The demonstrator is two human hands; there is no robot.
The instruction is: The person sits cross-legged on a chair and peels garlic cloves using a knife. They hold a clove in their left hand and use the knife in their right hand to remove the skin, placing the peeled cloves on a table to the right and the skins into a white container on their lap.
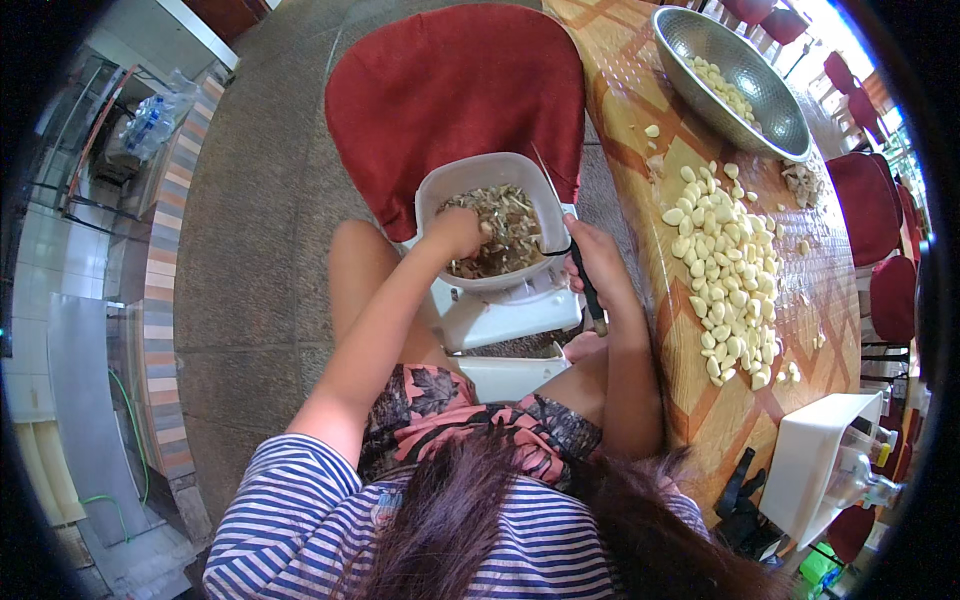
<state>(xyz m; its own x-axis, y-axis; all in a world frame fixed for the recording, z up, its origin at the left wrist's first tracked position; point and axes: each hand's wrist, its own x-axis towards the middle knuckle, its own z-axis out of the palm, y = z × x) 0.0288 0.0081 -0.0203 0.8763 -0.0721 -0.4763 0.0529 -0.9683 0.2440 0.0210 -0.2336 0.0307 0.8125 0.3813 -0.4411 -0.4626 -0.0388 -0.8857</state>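
My left hand reaches down into a translucent white plastic tub. Brown garlic skins and cloves appear to lie in liquid inside it. The fingers are partly lost among them, so what they hold is unclear. Beside the tub's right wall, my right hand grips the black handle of a knife, its thin blade pointing up and away from me. A heap of peeled garlic cloves covers part of the wood-patterned table on my right.
The tub rests on a white plastic chair seat with a red cloth cover beyond it. On the table stand a hammered metal bowl with more cloves and a white plastic bin. Garlic skins lie near the bowl.
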